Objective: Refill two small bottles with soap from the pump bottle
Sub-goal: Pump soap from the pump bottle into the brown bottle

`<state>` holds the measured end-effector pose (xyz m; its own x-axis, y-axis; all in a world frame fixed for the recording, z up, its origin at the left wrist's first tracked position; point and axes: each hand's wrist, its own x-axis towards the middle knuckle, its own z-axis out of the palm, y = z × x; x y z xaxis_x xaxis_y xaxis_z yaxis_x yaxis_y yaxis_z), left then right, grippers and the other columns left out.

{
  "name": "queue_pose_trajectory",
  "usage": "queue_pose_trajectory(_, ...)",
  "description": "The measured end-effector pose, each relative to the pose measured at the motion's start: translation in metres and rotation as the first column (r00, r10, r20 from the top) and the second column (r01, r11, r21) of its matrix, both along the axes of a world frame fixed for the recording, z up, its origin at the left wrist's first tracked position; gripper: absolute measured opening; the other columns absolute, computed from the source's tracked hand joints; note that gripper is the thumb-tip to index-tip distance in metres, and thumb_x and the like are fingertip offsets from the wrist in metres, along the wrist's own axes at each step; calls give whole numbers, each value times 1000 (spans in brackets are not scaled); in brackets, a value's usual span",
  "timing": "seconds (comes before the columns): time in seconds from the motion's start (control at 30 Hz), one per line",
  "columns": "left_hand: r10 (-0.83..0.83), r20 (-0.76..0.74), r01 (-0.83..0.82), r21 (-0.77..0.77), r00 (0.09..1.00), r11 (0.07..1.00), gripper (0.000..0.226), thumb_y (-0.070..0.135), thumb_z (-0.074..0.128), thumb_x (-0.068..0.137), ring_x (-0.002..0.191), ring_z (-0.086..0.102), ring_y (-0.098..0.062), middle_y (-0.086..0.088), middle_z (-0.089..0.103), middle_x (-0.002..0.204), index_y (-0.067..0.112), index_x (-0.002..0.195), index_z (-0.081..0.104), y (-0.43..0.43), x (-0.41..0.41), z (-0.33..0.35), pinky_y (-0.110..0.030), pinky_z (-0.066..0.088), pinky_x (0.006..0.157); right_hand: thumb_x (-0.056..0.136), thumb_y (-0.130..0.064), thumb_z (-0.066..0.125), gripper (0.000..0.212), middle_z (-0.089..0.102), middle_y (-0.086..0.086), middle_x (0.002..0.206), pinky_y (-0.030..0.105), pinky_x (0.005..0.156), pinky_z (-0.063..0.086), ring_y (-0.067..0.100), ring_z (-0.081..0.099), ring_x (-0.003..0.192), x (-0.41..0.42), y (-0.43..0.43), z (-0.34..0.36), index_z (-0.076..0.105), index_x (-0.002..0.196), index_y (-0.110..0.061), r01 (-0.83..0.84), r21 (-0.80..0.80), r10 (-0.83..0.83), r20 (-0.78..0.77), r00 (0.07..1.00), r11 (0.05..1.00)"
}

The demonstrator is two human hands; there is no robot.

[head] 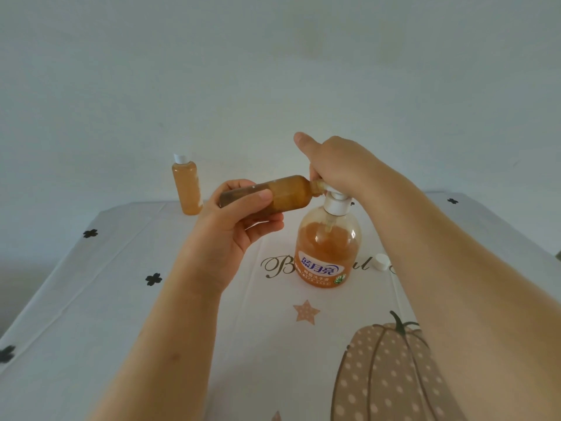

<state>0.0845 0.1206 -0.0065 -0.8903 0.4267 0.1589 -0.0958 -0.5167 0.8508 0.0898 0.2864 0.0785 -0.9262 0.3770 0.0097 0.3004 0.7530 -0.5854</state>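
The pump bottle (328, 247) stands in the middle of the table, holding orange soap under a white pump. My right hand (337, 165) lies on top of the pump head, fingers curled over it and thumb sticking out to the left. My left hand (239, 217) grips a small uncapped bottle (282, 194) lying almost level, its mouth against the pump's nozzle. That bottle looks largely full of amber soap. A second small bottle (187, 186), full and closed with a white cap, stands upright at the table's far left.
A loose white cap (381, 262) lies on the table to the right of the pump bottle. The table (127, 299) wears a white cloth printed with clovers, a star and a pumpkin. A pale wall rises right behind it.
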Motion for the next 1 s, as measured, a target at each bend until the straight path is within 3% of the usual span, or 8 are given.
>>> queue_pose_trajectory(0.13, 4, -12, -4, 35, 1000, 999, 28, 11, 70, 74, 71, 70, -25, -7, 71, 80, 8, 97, 54, 0, 3, 4, -29, 58, 65, 109, -36, 24, 46, 62, 6, 81, 38, 80, 52, 27, 65, 82, 1, -1, 5, 59, 136, -23, -15, 150, 15, 5, 1000, 989)
queue_pose_trajectory(0.23, 2, -15, -1, 68, 1000, 998, 27, 11, 70, 75, 71, 71, -24, -6, 71, 80, 8, 96, 54, 1, 6, 6, -29, 58, 66, 104, -54, 21, 66, 66, 5, 76, 33, 65, 44, 22, 62, 68, -3, 2, 10, 72, 103, -13, 54, 186, -46, -43, 998, 981)
queue_pose_trajectory(0.3, -1, -15, 3, 78, 1000, 997, 28, 10, 72, 75, 72, 71, -24, -6, 71, 81, 8, 97, 54, 1, 8, 7, -29, 58, 66, 103, -56, 21, 69, 68, 6, 76, 32, 63, 41, 21, 61, 65, -6, 3, 9, 72, 94, -11, 77, 213, -67, -51, 996, 974)
queue_pose_trajectory(0.43, -2, -5, 2, 70, 1000, 998, 27, 11, 70, 75, 71, 71, -24, -7, 71, 80, 9, 96, 54, 1, 8, 6, -29, 58, 65, 104, -54, 24, 67, 67, 7, 70, 29, 59, 41, 21, 61, 59, -6, 2, 9, 71, 93, -8, 67, 210, -62, -31, 998, 976)
queue_pose_trajectory(0.6, -7, 4, 7, 57, 1000, 998, 26, 11, 69, 73, 70, 70, -25, -8, 71, 79, 9, 94, 55, 1, 7, 7, -29, 58, 64, 101, -52, 35, 60, 61, 2, 48, 30, 63, 48, 20, 60, 50, -10, 6, 3, 74, 89, -8, 79, 163, -72, -49, 996, 983)
queue_pose_trajectory(0.83, 6, 35, -7, 22, 999, 1000, 29, 7, 74, 73, 68, 70, -25, -10, 70, 78, 8, 95, 54, 0, 2, 1, -30, 58, 64, 99, -47, 43, 45, 67, 6, 79, 33, 66, 44, 22, 61, 70, -22, 15, -14, 71, 96, -12, 33, 162, -33, -5, 999, 986)
queue_pose_trajectory(1.0, 14, 10, -14, 4, 1000, 1000, 27, 8, 72, 74, 70, 70, -25, -10, 70, 80, 8, 95, 55, -1, 0, 1, -29, 58, 65, 99, -42, 46, 42, 66, 2, 71, 29, 59, 41, 19, 59, 63, -19, 16, -13, 72, 82, -15, -9, 109, 11, -24, 1000, 994)
